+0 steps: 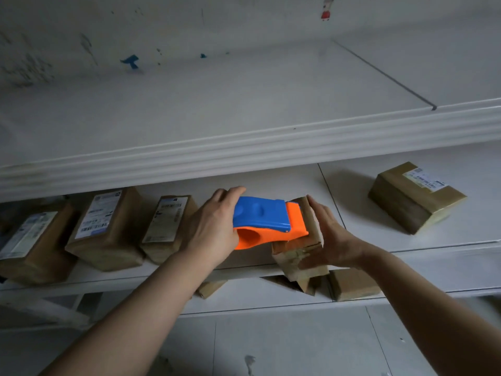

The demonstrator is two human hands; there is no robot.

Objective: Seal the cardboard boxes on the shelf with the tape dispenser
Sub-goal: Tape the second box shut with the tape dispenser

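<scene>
A blue and orange tape dispenser (264, 219) lies across the top of a small cardboard box (296, 252) at the front edge of the middle shelf (433, 249). My left hand (214, 226) grips the dispenser from its left side, fingers curled over the blue top. My right hand (329, 237) holds the box from the right, fingers along its far side and thumb on its front face. Shiny tape shows on the box's front.
Three labelled boxes (105, 229) lean in a row on the shelf's left. Another taped box (416, 198) lies at the right. The upper shelf's (244, 150) front lip overhangs close above my hands. More boxes (352, 284) sit on the lower shelf.
</scene>
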